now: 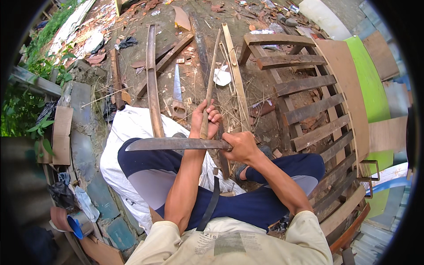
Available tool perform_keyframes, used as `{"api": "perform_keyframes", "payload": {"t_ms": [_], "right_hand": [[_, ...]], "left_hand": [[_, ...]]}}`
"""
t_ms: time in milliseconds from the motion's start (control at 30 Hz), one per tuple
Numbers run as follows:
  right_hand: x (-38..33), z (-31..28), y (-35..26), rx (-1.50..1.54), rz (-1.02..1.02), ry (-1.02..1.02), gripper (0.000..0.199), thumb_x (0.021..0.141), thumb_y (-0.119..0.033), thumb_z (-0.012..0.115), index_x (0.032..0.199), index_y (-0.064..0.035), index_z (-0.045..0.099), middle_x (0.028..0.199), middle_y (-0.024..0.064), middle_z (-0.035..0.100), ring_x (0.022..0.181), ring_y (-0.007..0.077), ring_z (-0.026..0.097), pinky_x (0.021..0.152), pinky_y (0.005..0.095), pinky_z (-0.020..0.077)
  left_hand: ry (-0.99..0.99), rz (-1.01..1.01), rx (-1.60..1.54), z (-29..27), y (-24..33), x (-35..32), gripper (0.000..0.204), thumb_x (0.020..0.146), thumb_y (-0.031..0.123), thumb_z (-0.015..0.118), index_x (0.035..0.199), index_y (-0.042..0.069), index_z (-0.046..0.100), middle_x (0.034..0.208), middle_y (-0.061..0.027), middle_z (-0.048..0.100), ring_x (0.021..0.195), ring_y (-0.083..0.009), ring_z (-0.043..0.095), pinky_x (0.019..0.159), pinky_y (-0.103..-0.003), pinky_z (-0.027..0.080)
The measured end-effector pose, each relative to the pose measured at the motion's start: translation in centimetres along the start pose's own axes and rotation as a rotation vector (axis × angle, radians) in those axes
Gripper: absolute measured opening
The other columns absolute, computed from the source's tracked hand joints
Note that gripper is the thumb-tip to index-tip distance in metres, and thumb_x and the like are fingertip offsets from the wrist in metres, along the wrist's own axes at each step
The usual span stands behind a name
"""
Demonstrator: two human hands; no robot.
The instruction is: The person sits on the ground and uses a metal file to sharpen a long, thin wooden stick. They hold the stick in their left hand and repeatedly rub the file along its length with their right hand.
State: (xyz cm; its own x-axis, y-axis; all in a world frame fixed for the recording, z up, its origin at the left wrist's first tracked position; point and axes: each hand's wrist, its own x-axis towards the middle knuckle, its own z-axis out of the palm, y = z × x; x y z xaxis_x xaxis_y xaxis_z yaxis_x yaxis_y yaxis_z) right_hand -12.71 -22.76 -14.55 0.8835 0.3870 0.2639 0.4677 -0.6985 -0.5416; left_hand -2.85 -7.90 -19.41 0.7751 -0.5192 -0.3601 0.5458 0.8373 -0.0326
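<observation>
Above the lap, left hand (204, 118) fingers clamped on bamboo strip (211, 75), right hand (240, 146) gripping machete (172, 144)

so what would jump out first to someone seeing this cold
The long machete blade across the middle, gripped by the right hand. Just above it the left hand holds a thin bamboo strip running up the frame. To the right, a slatted wooden frame beside a bright green panel.
</observation>
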Motion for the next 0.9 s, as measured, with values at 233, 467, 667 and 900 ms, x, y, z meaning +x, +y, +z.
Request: {"api": "perform_keyframes", "payload": {"t_ms": [233,467,667,900], "right_hand": [[-0.2,0.4,1.3,-0.050,0.054,0.037,0.029,0.065,-0.022,0.077,0.071,-0.0094,0.052,0.060,0.0079,0.060,0.053,0.0294,0.061,0.048,0.0412,0.0464],[0.2,0.1,1.6,-0.091,0.114,0.020,0.029,0.068,-0.022,0.077,0.072,-0.0086,0.051,0.060,0.0102,0.060,0.055,0.0310,0.063,0.049,0.0416,0.0472],[0.3,-1.7,1.2,0.057,0.255,0.167,0.026,0.073,-0.020,0.074,0.073,-0.0052,0.053,0.061,0.0154,0.059,0.058,0.0365,0.062,0.052,0.0436,0.0467],[-0.8,-0.5,6.5,0.316,0.601,0.283,0.024,0.083,-0.021,0.073,0.093,-0.0002,0.065,0.057,0.0090,0.058,0.049,0.0213,0.055,0.050,0.0365,0.0433]], "left_hand": [[0.051,0.008,0.015,0.1,-0.7,-0.3,0.024,0.100,0.022,0.053,0.111,0.001,0.049,0.065,0.0019,0.042,0.050,-0.0098,0.039,0.049,-0.026,0.034],[0.012,0.009,0.001,0.0,-0.3,-0.3,0.028,0.102,0.021,0.050,0.115,-0.003,0.048,0.064,0.0000,0.043,0.052,-0.0118,0.040,0.051,-0.027,0.036],[0.212,0.067,0.354,1.1,-1.2,-1.1,0.027,0.098,0.027,0.056,0.110,0.002,0.055,0.068,0.0013,0.049,0.055,-0.0109,0.046,0.051,-0.025,0.042],[0.444,-0.077,1.096,-2.9,-1.8,-0.5,0.028,0.098,0.018,0.042,0.121,0.004,0.049,0.084,-0.0057,0.060,0.060,-0.0127,0.052,0.053,-0.027,0.049]]}}
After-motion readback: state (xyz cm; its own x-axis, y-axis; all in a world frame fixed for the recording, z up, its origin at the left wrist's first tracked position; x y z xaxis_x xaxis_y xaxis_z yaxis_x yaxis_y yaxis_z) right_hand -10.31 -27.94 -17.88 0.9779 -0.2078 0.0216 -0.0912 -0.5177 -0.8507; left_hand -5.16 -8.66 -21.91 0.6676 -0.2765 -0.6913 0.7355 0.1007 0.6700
